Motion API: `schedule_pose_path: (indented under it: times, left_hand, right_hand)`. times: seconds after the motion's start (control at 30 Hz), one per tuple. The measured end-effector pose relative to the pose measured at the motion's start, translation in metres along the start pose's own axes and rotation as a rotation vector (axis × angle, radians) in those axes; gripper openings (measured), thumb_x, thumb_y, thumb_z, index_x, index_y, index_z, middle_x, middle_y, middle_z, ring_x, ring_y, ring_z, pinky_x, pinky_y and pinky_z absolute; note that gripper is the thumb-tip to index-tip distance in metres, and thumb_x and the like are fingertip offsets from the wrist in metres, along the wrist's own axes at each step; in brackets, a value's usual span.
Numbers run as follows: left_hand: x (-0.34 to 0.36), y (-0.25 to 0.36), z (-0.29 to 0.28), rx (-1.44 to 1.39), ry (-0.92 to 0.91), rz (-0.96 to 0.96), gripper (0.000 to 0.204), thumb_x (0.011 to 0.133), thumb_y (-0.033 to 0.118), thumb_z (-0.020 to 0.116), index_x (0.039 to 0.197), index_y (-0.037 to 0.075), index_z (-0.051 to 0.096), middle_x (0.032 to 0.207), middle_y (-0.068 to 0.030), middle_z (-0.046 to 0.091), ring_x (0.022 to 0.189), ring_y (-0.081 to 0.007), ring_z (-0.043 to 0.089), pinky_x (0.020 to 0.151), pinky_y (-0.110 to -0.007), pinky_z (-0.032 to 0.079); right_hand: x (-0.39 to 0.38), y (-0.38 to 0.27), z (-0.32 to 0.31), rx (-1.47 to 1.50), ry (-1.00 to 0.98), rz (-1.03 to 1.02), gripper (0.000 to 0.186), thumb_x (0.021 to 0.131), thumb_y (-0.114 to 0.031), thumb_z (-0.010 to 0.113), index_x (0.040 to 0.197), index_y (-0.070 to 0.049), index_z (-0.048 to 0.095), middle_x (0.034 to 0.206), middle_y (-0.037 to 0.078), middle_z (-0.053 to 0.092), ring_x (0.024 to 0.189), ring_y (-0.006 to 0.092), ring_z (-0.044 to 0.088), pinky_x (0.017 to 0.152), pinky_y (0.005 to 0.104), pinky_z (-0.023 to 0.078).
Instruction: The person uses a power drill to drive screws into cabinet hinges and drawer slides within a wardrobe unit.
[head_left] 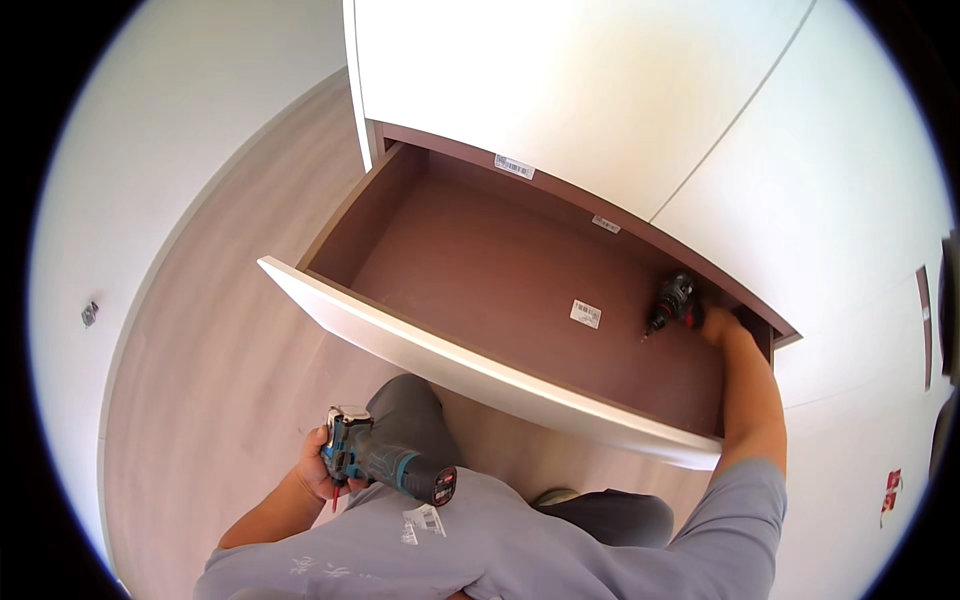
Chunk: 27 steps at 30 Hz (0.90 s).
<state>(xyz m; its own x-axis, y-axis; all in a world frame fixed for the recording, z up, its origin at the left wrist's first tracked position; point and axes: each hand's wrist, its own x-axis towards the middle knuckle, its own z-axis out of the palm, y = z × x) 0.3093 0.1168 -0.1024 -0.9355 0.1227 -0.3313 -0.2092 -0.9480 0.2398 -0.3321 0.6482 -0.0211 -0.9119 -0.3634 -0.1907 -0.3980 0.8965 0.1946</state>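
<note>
My left hand point(314, 466) is closed around a teal-and-black cordless power tool point(395, 468), held low in front of my grey shirt. Its round end faces right, and a thin red piece sticks out below my fingers. Inside the pulled-out drawer point(470, 265), at its right end, my right hand point(716, 326) grips a black-and-red cordless drill point(675, 298). The drill's bit points down and left toward the drawer's brown bottom. The drill's body partly hides the fingers of that hand. My right forearm reaches in over the drawer's right side.
White cabinet fronts point(580, 90) rise above the drawer. The drawer's white front panel point(440, 375) juts toward my knees. A paper label point(586, 314) lies on the drawer bottom. Wood-look flooring point(210, 330) runs along the left, beside a white wall point(85, 240).
</note>
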Motion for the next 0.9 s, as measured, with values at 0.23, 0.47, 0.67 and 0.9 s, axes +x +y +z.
schedule_pose_path:
  times: [0.23, 0.47, 0.67, 0.9]
  left_hand:
    - [0.003, -0.006, 0.026, 0.016, 0.037, -0.009, 0.064, 0.081, 0.058, 0.074, 0.128, 0.015, 0.063, 0.116, -0.0109, 0.071, 0.096, -0.0271, 0.067, 0.061, -0.034, 0.050]
    - [0.031, -0.003, 0.050, -0.006, -0.063, -0.179, 0.063, 0.082, 0.053, 0.076, 0.131, 0.016, 0.062, 0.118, -0.0093, 0.071, 0.099, -0.0260, 0.067, 0.062, -0.034, 0.050]
    - [0.027, -0.003, 0.032, 0.068, -0.126, -0.197, 0.069, 0.080, 0.059, 0.073, 0.133, 0.017, 0.060, 0.123, -0.0104, 0.068, 0.106, -0.0282, 0.065, 0.063, -0.035, 0.052]
    - [0.030, 0.001, -0.009, 0.103, -0.196, -0.183, 0.068, 0.082, 0.057, 0.074, 0.133, 0.016, 0.060, 0.118, -0.0091, 0.070, 0.099, -0.0261, 0.065, 0.061, -0.034, 0.050]
  right_hand:
    - [-0.032, -0.079, -0.057, 0.139, -0.138, -0.088, 0.057, 0.071, -0.024, 0.076, 0.122, -0.002, 0.065, 0.115, 0.025, 0.071, 0.112, 0.0377, 0.067, 0.095, 0.0436, 0.054]
    - [-0.107, -0.083, -0.140, 0.213, -0.375, -0.021, 0.041, 0.063, -0.018, 0.080, 0.098, 0.001, 0.070, 0.088, 0.017, 0.074, 0.080, 0.0264, 0.072, 0.070, 0.0373, 0.056]
    - [-0.273, -0.105, -0.231, 0.390, -0.193, -0.057, 0.035, 0.058, -0.015, 0.079, 0.087, 0.003, 0.067, 0.075, 0.011, 0.067, 0.067, 0.0217, 0.063, 0.064, 0.0348, 0.051]
    - [-0.435, -0.114, -0.098, 1.427, 0.424, -0.166, 0.047, 0.065, -0.017, 0.090, 0.099, -0.002, 0.062, 0.084, 0.006, 0.063, 0.077, 0.0188, 0.067, 0.071, 0.0344, 0.056]
